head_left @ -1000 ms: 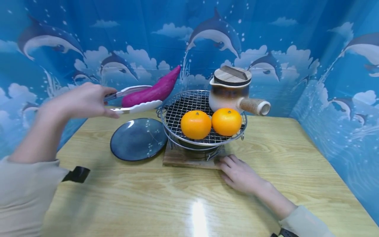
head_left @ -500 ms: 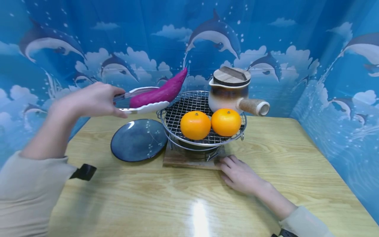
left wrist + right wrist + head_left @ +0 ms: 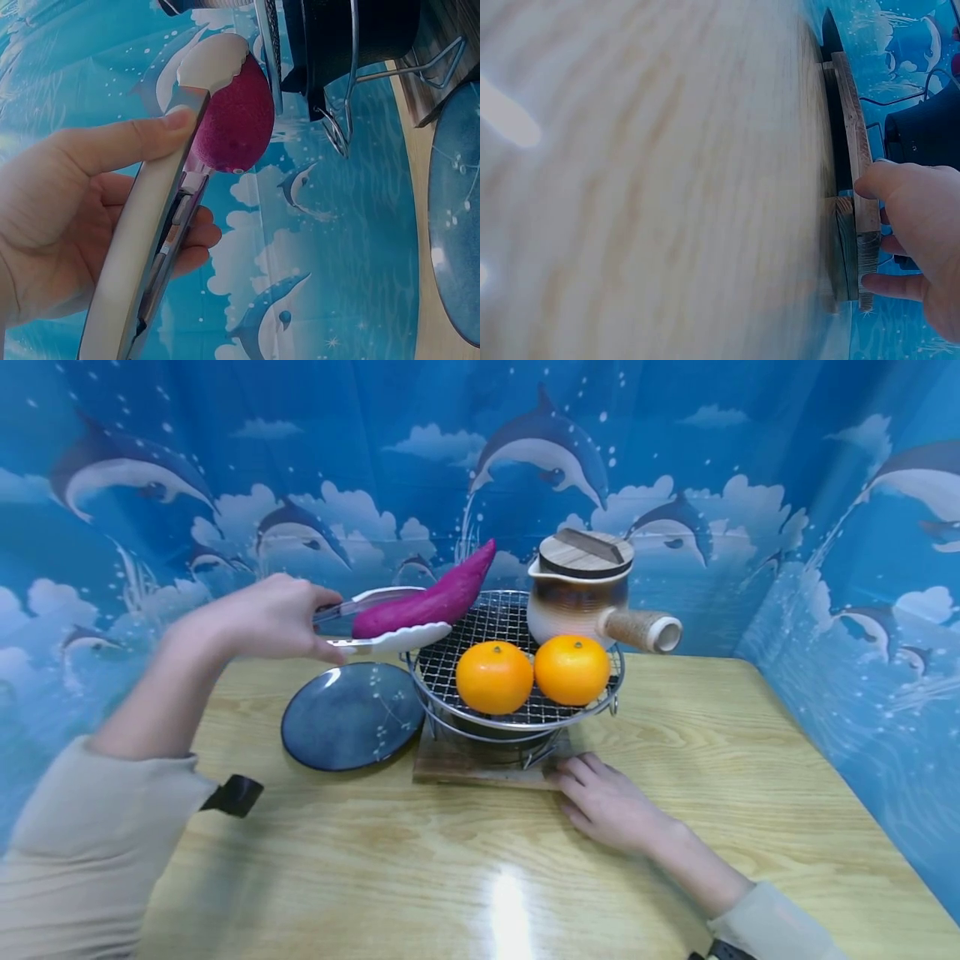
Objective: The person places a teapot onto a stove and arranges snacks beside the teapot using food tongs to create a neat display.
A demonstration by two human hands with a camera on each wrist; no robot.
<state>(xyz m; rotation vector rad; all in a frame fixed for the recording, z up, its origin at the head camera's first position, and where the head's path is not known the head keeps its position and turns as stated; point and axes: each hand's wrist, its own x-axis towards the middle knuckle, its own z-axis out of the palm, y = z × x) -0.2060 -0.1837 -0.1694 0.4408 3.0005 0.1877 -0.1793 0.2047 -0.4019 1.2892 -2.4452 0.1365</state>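
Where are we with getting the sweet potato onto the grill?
Done: two oranges and the clay pot sit on the wire grill; the blue plate lies bare. In hand: the left hand grips the tongs, which hold the purple sweet potato in the air at the grill's left rim. The right hand rests against the wooden base. Left: setting the sweet potato on the mesh.

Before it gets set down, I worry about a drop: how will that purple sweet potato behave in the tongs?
The sweet potato looks stiff and overhangs the tongs, so it may pivot. Its smooth, rounded skin could slip. On the grill mesh it might roll.
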